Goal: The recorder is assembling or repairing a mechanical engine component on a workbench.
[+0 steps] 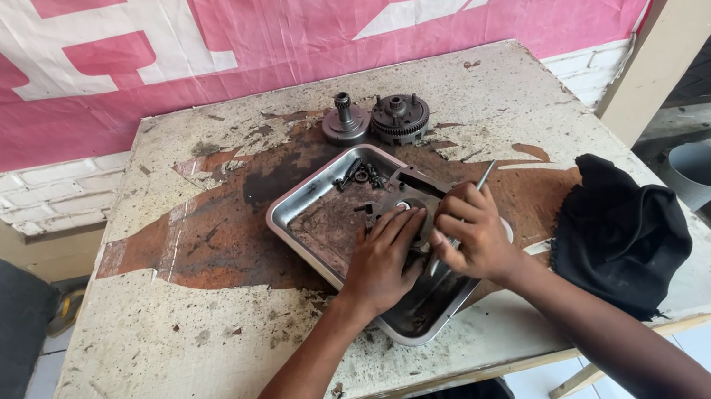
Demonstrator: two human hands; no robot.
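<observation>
The round grey metal plate (403, 208) lies in the dented steel tray (305, 213), at twelve o'clock from the left hand (383, 264), whose spread fingers press it; the right hand (474, 233) pinches a thin metal tool (483, 176).

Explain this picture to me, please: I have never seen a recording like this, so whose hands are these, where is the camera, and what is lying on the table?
There is one picture, taken by a camera worn on a person's head and looking down, so the two bare arms coming in from the bottom edge are that person's own. No machine is involved.

They work at a worn, paint-flaked wooden table set against a pink and white banner. On it lies a shallow rectangular metal tray holding small dark bolts and a round grey metal plate.

The left hand presses on that plate. The right hand grips a thin metal tool whose end sticks out above the fingers.

Behind the tray stand two round toothed gear parts. A crumpled black cloth lies to the right.
</observation>
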